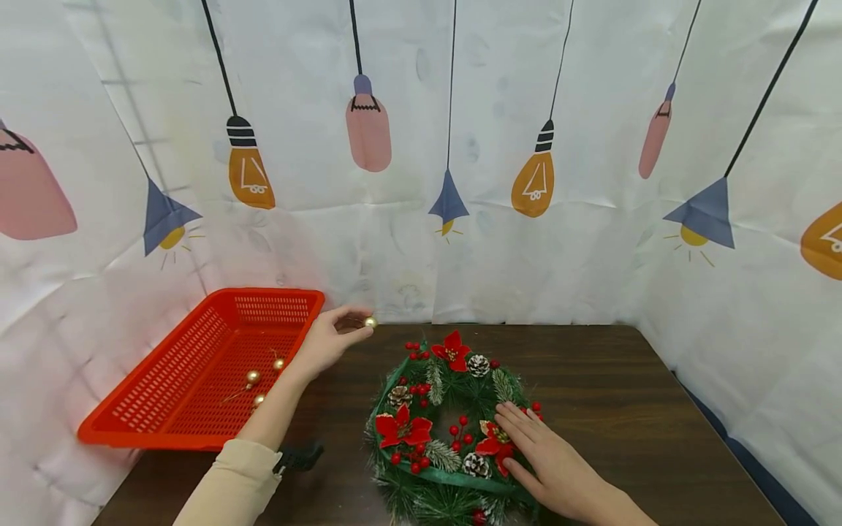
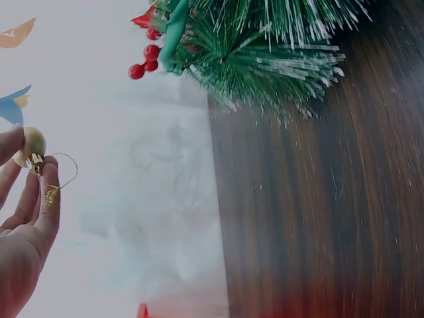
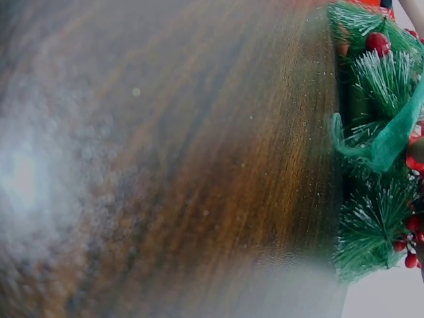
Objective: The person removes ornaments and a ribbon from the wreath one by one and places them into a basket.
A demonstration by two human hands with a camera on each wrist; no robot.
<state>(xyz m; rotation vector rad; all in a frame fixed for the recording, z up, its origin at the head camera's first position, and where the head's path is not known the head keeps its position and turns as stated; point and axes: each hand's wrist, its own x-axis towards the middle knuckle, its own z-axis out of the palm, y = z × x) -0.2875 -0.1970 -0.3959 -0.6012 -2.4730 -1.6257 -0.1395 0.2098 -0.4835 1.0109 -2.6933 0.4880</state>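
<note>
Between thumb and fingers, my left hand (image 1: 325, 342) pinches a small gold bauble (image 1: 370, 321) above the table's back edge, just right of the basket. The left wrist view shows the bauble (image 2: 30, 147) with a gold cap and a thin hanging loop trailing over the fingers. A green Christmas wreath (image 1: 454, 383) lies on the table, decorated with red poinsettias, red berries, pinecones and a green ribbon. My right hand (image 1: 549, 467) rests on the wreath's right side with its fingers extended, beside a red poinsettia (image 1: 493, 438). In the right wrist view, the wreath (image 3: 377, 212) fills the right edge.
A red plastic basket (image 1: 151, 440) stands on the left, with several gold baubles (image 1: 253, 377) inside, partly behind the left forearm. The dark wooden table (image 1: 631, 409) extends right of the wreath. A white cloth (image 1: 408, 241) printed with lamps hangs behind the table.
</note>
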